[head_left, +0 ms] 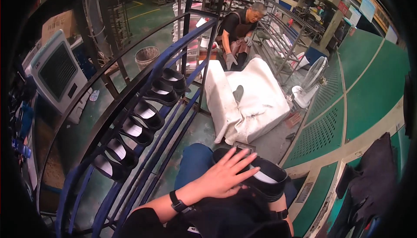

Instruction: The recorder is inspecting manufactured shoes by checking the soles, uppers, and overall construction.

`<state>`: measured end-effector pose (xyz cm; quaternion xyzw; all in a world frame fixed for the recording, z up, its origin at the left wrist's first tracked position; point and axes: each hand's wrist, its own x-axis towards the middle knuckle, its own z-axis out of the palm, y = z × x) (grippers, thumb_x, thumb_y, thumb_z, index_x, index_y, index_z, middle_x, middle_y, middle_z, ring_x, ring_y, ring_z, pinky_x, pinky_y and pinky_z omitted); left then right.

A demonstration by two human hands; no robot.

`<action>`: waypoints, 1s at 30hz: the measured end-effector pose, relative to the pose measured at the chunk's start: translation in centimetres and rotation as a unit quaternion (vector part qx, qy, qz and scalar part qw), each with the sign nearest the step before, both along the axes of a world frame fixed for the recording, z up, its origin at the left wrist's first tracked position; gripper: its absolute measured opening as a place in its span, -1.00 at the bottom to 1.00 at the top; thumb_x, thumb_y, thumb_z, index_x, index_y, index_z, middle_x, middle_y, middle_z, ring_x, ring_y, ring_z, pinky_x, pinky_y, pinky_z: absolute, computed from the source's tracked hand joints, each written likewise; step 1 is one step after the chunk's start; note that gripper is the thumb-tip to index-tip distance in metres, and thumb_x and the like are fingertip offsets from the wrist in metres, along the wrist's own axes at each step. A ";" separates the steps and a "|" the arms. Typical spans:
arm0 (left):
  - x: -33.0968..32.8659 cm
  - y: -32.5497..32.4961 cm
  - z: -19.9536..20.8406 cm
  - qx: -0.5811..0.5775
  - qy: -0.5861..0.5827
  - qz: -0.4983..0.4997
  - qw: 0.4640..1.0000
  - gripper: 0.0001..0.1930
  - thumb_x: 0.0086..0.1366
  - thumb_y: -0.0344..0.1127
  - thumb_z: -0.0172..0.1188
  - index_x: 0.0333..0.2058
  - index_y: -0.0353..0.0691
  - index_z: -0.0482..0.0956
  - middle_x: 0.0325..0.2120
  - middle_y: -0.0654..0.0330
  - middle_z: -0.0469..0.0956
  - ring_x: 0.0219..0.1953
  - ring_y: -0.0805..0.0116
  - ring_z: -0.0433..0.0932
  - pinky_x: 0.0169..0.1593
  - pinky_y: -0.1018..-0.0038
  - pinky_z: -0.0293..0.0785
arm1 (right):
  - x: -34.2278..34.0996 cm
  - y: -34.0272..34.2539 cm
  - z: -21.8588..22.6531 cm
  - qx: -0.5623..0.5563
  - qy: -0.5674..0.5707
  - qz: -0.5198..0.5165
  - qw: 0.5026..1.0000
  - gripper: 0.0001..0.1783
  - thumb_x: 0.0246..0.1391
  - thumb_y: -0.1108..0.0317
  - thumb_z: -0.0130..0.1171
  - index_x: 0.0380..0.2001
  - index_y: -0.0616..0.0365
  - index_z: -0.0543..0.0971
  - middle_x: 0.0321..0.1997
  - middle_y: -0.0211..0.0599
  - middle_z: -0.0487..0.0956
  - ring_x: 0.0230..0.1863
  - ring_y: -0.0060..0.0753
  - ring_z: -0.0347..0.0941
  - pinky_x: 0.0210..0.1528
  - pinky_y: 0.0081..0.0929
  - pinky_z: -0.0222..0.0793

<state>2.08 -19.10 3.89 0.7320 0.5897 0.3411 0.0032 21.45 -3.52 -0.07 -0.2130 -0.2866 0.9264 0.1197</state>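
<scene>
A pair of black shoes sits over my lap, the nearer one [278, 175] with its pale insole showing. My left hand [226, 175], a dark band on its wrist, lies across these shoes with its fingers spread. From below, my right hand [277, 204] comes up against the nearer shoe and appears to hold it; its fingers are hidden beneath the shoe. The farther shoe [220, 154] is partly covered by my left hand. A small brown rectangular frame [244, 146] shows just beyond my fingertips.
On my left stands a rack with blue-wrapped rails [163, 62], carrying several black shoes [139, 131]. Ahead is a block draped in white cloth [256, 94]; behind it a gloved co-worker [236, 33] crouches. Green machine panels [321, 129] and a white fan [310, 81] flank the right.
</scene>
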 end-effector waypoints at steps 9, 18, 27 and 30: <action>3.6 2.7 -5.0 -0.208 -0.203 -0.144 0.946 -0.49 0.26 0.07 0.25 -0.51 -0.36 0.50 -0.54 -0.05 0.54 -0.41 -0.15 0.56 -0.35 0.09 0.42 | -0.1 -1.8 -2.6 0.242 -0.050 -0.027 0.969 -0.06 0.14 0.19 0.22 0.49 0.16 0.04 0.53 -0.07 0.12 0.49 -0.19 0.11 0.48 -0.32 0.01; -1.3 0.8 1.3 -0.034 -0.249 -0.041 0.967 -0.59 0.31 -0.08 0.23 -0.51 -0.35 0.47 -0.56 -0.06 0.52 -0.45 -0.13 0.54 -0.38 0.13 0.41 | -2.8 0.0 -2.3 0.178 0.057 -0.041 0.981 -0.29 0.39 0.03 -0.20 0.44 0.26 0.11 0.48 -0.02 0.22 0.47 -0.13 0.16 0.51 -0.19 0.01; -5.9 -9.4 7.7 -0.045 -0.024 0.407 0.912 -0.57 0.18 -0.12 0.39 -0.62 -0.31 0.42 -0.67 -0.05 0.44 -0.56 -0.13 0.48 -0.48 0.15 0.35 | -2.5 0.1 -4.8 0.148 -0.062 0.065 0.985 -0.53 0.39 0.26 -0.10 0.19 0.42 0.38 -0.05 0.06 0.61 -0.11 -0.09 0.64 -0.19 -0.30 0.64; -6.3 -14.9 7.1 -0.179 0.047 0.556 0.811 -0.60 0.21 -0.07 0.31 -0.53 -0.35 0.51 -0.56 -0.14 0.55 -0.42 -0.22 0.56 -0.33 0.04 0.46 | -3.2 0.1 -6.1 0.140 -0.072 0.087 0.984 -0.54 0.39 0.28 -0.10 0.19 0.41 0.38 -0.07 0.04 0.62 -0.15 -0.13 0.64 -0.20 -0.34 0.63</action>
